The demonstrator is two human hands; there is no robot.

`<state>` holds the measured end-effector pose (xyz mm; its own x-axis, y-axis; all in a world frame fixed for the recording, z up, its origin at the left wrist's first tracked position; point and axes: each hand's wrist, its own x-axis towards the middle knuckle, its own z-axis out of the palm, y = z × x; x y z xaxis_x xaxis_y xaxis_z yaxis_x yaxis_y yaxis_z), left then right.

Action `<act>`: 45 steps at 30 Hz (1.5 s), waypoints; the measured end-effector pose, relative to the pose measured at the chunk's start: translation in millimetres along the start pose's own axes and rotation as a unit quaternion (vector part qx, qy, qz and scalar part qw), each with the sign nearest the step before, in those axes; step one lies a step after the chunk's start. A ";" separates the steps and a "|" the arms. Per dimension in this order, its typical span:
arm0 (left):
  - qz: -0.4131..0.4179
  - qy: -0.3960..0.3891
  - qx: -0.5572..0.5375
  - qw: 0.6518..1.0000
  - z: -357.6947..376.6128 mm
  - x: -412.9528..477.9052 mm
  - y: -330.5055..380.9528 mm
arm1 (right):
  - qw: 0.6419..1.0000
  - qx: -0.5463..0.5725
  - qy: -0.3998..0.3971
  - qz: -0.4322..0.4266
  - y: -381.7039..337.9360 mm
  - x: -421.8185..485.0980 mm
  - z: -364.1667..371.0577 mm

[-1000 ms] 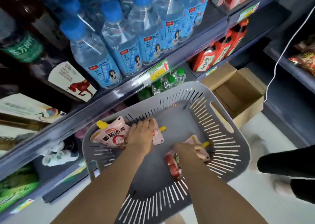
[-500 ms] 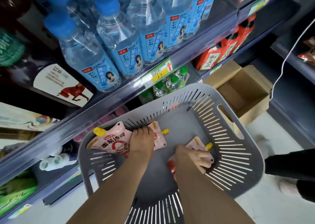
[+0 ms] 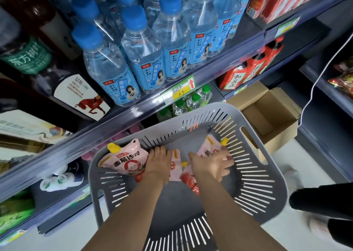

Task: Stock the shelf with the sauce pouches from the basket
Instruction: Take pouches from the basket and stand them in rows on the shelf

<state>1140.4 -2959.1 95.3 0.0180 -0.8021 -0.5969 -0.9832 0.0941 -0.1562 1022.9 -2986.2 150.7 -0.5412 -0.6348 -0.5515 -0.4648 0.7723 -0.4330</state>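
A grey slotted basket (image 3: 254,189) hangs low in front of the shelves, with pink sauce pouches with yellow caps inside. My left hand (image 3: 159,164) reaches into it, fingers curled over the edge of the left pouch (image 3: 126,162) and a middle pouch (image 3: 176,169) that is mostly hidden beneath it. My right hand (image 3: 212,164) is blurred and grips the right pouch (image 3: 207,148), whose yellow cap points up toward the basket's right wall. A red printed part of a pouch (image 3: 188,180) shows under my right wrist.
Blue-capped water bottles (image 3: 147,48) fill the shelf above, behind a price rail (image 3: 179,92). Green-capped bottles (image 3: 193,101) and red bottles (image 3: 242,75) stand on lower shelves. An open cardboard box (image 3: 271,117) sits on the floor to the right, near another person's dark legs (image 3: 324,203).
My right hand has moved up and right with its pouch, lifting the capped end toward the basket wall. The left hand has stayed on the left pouches. The view has tilted slightly.
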 end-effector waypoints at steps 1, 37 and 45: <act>0.013 -0.007 -0.007 1.000 -0.8 0.4 -0.2 | 0.998 -0.019 0.011 -0.050 2.5 5.0 -1.2; -0.016 0.445 -0.615 0.651 -126.0 -269.9 -98.5 | 0.841 0.088 0.170 -0.507 -38.5 -197.0 -160.2; -0.104 0.573 -0.544 0.604 -154.6 -402.7 -176.3 | 0.747 0.207 0.137 -0.617 -82.0 -327.4 -181.5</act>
<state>1278.4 -2743.9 484.9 0.6376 -0.6701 0.3801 -0.5297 -0.0231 0.8479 1111.0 -2845.7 496.1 -0.0296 -0.8056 0.5917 -0.5032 -0.4995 -0.7052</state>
